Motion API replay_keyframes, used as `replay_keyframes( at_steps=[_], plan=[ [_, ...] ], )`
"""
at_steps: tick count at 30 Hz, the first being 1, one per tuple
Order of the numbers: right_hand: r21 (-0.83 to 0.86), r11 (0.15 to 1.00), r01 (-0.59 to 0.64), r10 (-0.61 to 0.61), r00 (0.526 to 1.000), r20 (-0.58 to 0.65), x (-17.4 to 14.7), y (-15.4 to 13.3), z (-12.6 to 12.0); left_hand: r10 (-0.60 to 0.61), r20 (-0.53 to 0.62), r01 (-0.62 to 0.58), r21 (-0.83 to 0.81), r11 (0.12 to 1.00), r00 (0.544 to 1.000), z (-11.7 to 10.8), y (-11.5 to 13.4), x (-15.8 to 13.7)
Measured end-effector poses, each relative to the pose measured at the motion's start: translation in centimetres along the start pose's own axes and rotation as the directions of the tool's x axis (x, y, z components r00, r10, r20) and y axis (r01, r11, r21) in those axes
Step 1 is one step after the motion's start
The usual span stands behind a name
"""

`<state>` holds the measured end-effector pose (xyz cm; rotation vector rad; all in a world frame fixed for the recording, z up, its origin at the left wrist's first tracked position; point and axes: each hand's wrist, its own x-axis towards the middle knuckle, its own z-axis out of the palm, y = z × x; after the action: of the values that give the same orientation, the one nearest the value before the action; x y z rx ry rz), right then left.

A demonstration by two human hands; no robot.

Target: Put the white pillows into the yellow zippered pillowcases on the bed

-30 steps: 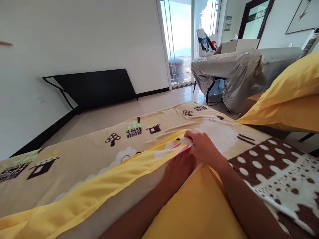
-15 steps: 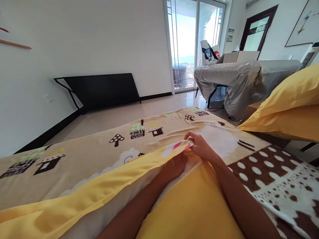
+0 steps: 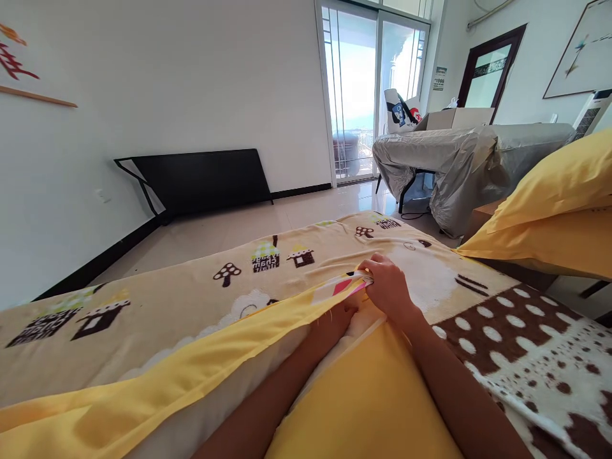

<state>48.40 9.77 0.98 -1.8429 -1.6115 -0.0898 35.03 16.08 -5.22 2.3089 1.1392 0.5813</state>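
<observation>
A yellow fabric cover (image 3: 205, 357) with a pale inner side lies across the front of the bed, its opening towards me. My right hand (image 3: 388, 284) pinches the cover's far corner edge, where a pink, white and black print shows. My left hand (image 3: 342, 319) reaches into the opening, just below and left of my right hand. Its fingers are hidden under the fabric, so their grip does not show. Another yellow part of the cover (image 3: 368, 395) spreads between my forearms. Under it lies a beige blanket (image 3: 172, 280) with mushroom and house prints.
Yellow pillows or folded bedding (image 3: 564, 204) are stacked on the right. Beyond the bed stands a table under a grey plastic sheet (image 3: 459, 159), bearing a cardboard box (image 3: 459, 118). A black folded frame (image 3: 205, 182) leans against the left wall. Sliding glass doors (image 3: 354, 95) are behind.
My right hand has shifted slightly right and down with the cover's edge, showing more of its print. My left hand has gone deeper under the fabric. The view has tilted up a little.
</observation>
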Motion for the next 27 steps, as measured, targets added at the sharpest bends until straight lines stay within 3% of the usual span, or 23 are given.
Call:
replay_keyframes(
  at_steps=[8,13,16,20,23,27],
  plan=[
    [0.38,0.921,0.081,-0.085,0.996,-0.008,0.4,0.6,0.7,0.137,-0.016,-0.132,0.157,0.979,0.99,-0.8,3.4,-1.5],
    [0.441,0.897,0.041,-0.038,0.999,-0.015,0.5,0.4,0.6,0.405,0.169,-0.413,0.017,0.911,0.899,-1.4,2.8,-1.9],
    [0.495,0.868,0.034,-0.039,0.999,-0.001,0.5,0.1,0.3,0.404,0.217,-0.403,-0.05,0.914,0.889,-2.2,2.2,-2.2],
    [0.548,0.835,0.042,-0.035,0.999,-0.023,0.2,-0.2,-0.3,0.413,0.398,-0.388,-0.145,0.91,0.819,-3.0,2.4,-2.4],
    [0.568,0.822,0.036,-0.032,0.999,-0.018,0.1,-0.1,-0.6,0.348,0.349,-0.329,-0.113,0.937,0.87,-2.4,2.9,-2.1],
    [0.564,0.825,0.028,-0.033,0.999,-0.001,0.1,0.2,-0.4,0.325,0.077,-0.318,-0.086,0.944,0.943,-0.8,2.6,-1.6]
  ],
)
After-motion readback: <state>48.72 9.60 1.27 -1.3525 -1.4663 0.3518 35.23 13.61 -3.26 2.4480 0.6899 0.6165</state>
